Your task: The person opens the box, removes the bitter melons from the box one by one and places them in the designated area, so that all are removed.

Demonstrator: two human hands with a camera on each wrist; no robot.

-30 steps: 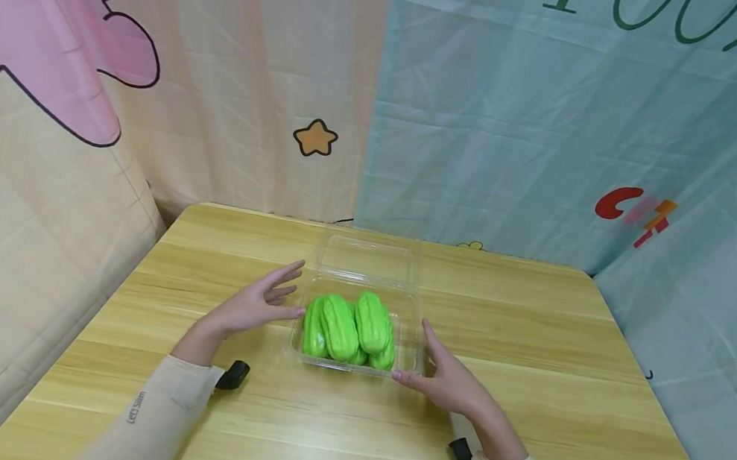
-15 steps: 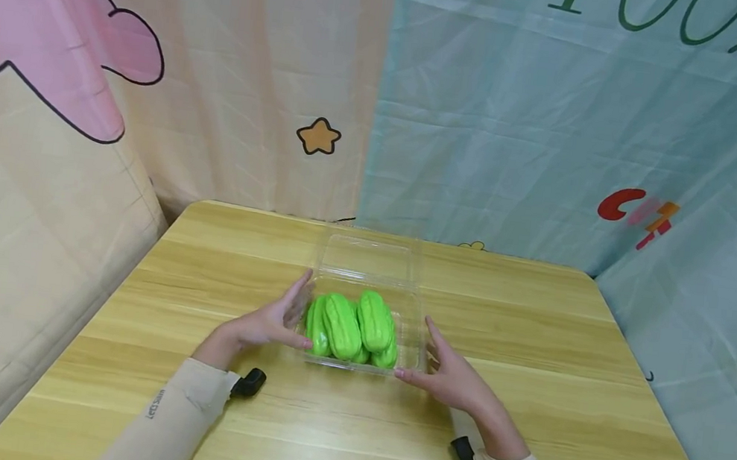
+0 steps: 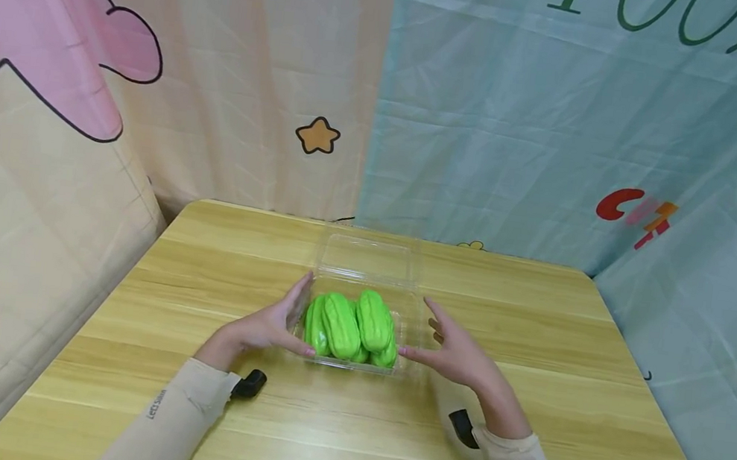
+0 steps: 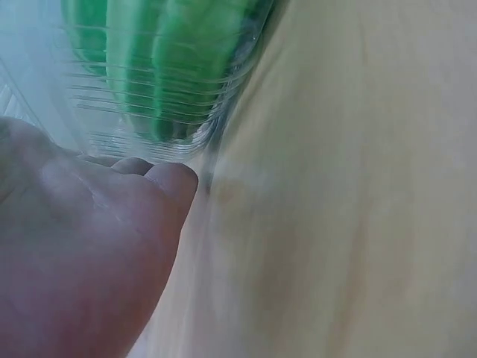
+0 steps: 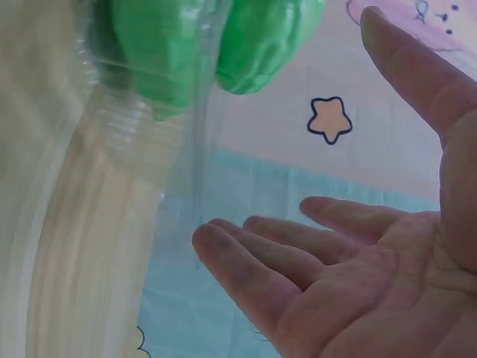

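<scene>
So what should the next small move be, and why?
Probably bring the right hand to the lid and fold it forward: it's open at the far side of the box, the green pieces sit inside, and that hand holds nothing.

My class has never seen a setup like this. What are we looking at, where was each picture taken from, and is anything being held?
No machine here: these are a person's two bare hands, the left hand and the right hand. The wide view comes from a camera worn on the head, looking forward and down; the two close views come from cameras worn on the wrists. On the pale wooden table sits a clear plastic box, its clear lid open at the back, containing several long, ridged, bright green pieces. The hands flank the box; neither plainly grips it.
</scene>
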